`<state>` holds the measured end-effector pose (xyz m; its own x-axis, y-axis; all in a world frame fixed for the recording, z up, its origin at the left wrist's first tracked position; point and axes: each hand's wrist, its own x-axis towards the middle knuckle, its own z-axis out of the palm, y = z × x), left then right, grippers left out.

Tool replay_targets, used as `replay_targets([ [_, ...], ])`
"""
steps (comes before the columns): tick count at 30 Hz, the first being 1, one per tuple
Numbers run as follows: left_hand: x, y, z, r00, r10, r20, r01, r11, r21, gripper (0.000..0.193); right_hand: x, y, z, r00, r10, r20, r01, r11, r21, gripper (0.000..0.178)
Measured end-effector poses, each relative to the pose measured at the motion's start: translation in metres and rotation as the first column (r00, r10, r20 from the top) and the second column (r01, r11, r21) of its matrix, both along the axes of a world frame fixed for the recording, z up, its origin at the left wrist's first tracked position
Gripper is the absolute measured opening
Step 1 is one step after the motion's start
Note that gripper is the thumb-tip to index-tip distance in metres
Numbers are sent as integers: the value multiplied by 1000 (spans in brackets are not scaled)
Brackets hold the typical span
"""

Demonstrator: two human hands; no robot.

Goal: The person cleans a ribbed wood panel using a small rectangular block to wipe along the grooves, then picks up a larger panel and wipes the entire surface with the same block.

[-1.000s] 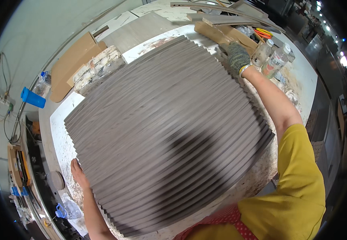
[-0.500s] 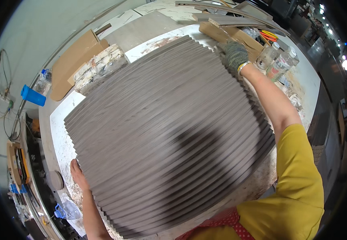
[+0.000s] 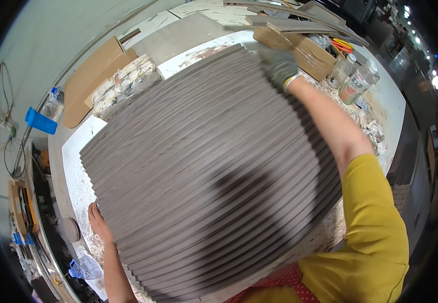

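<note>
Grey wood-grain strips (image 3: 188, 146) lie side by side across the table, their ends making a jagged, stepped edge on both sides. My bare left hand (image 3: 99, 222) rests against the left ends of the strips, its fingers stretched out, holding nothing. At the far right corner, my right hand (image 3: 282, 69), in a grey-green knitted glove, is over the strips' ends. Its fingers are smeared by motion, and I cannot tell whether they grip anything. The shadow of my head and body falls over the near strips.
Beyond the strips are a crusted, pale block (image 3: 128, 86), cardboard (image 3: 97, 76) and a brown box (image 3: 305, 55). Clear bottles (image 3: 359, 83) stand at the right. A blue cup (image 3: 41, 121) lies at the left, a blue-handled jug (image 3: 85, 267) nearer me. The white tabletop (image 3: 75, 156) shows around them.
My right hand has moved left, from beside the far right corner to over the strips' ends, uncovering more of the brown box. My left hand has hardly moved.
</note>
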<state>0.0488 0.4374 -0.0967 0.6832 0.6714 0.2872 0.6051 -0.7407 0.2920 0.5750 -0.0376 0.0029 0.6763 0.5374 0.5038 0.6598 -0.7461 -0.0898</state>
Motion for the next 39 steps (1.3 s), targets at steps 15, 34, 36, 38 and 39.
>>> replay_targets([
  [15, -3, -6, 10, 999, 12, -37, -10, 997, 73, 47, -124, 214, -19, 841, 541, -6, -538, 835, -114, 18],
  [34, 4, -6, 2, 998, 65, -22, -65, 998, 5, 42, 38, 2, -4, 995, -89, -37, 84, 989, -122, 48],
  [36, -3, -5, 5, 999, 18, -27, -16, 997, 74, 41, -5, 30, 25, 995, -56, -84, 36, 974, -225, 40],
  [38, -11, 3, 1, 1000, 11, -4, -11, 999, 39, 42, 0, 32, 3, 998, -1, -69, -14, 977, -212, 38],
  [39, -15, 6, -1, 1000, -4, 24, 4, 1000, 1, 42, 2, 27, -4, 998, 44, -50, -54, 978, -202, 36],
])
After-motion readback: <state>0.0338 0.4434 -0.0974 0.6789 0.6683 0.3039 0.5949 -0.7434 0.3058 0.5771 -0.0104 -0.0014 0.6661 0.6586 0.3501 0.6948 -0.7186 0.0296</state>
